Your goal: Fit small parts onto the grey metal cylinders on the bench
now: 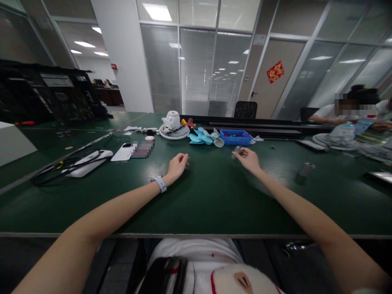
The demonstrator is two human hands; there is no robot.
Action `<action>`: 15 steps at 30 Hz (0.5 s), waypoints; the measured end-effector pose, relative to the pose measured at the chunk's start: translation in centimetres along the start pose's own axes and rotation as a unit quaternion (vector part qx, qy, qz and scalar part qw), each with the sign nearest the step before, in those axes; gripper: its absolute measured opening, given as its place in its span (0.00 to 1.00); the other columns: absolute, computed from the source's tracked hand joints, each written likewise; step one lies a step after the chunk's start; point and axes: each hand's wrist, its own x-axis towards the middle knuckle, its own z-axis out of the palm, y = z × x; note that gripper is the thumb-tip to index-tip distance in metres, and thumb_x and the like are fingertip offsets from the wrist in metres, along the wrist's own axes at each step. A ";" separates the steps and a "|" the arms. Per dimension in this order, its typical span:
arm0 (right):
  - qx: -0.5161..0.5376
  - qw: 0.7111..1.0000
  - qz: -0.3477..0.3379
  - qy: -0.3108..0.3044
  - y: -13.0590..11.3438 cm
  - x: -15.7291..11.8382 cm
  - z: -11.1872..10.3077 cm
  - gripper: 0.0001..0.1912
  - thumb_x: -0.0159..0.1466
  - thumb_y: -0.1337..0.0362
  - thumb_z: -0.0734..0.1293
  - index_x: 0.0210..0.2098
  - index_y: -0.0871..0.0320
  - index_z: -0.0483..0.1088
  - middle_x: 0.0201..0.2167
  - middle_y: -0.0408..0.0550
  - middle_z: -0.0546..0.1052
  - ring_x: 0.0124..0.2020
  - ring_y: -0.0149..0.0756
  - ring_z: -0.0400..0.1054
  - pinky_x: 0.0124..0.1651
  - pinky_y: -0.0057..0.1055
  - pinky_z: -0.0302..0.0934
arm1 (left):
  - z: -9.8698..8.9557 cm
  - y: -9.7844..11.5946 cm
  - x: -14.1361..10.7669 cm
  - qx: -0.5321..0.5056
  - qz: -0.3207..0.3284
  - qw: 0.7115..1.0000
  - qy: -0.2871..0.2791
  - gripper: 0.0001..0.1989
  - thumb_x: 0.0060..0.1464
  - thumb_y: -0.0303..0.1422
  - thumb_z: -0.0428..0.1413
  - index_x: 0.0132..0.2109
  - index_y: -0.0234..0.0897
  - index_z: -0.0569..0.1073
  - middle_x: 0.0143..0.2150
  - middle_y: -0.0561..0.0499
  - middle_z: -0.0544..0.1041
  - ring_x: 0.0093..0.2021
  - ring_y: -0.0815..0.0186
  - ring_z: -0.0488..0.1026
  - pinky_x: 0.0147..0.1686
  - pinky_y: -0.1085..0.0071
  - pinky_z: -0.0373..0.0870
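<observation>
My right hand (250, 160) is raised over the right middle of the green table (208, 200). Its thumb and fingers pinch a small grey metal cylinder (238, 150), partly covered by the fingers and blurred. Another grey cylinder (306, 169) of similar look lies on the tabletop to the right of that hand. My left hand (177, 166), with a watch (159, 183) on its wrist, is near the table's middle. Its fingers are curled together, and no object shows in them.
Behind my hands are a blue tray (235, 138), light-blue fan blades (203, 136) and a white fan body (173, 122) on its round grille. To the left lie a white phone (122, 152) and a white case with black cable (88, 163). A co-worker (343, 112) sits at the right.
</observation>
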 end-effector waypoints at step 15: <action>0.142 0.950 -0.151 -0.232 -7.3 -6.7 9.1 0.21 0.58 0.58 0.75 0.50 0.55 0.73 0.43 0.47 0.82 0.43 0.39 0.77 0.50 0.38 0.71 | 1.8 2.4 0.1 -0.132 0.081 0.982 -0.104 0.23 0.56 0.39 0.60 0.55 0.38 0.64 0.47 0.42 0.82 0.52 0.59 0.78 0.54 0.59 0.68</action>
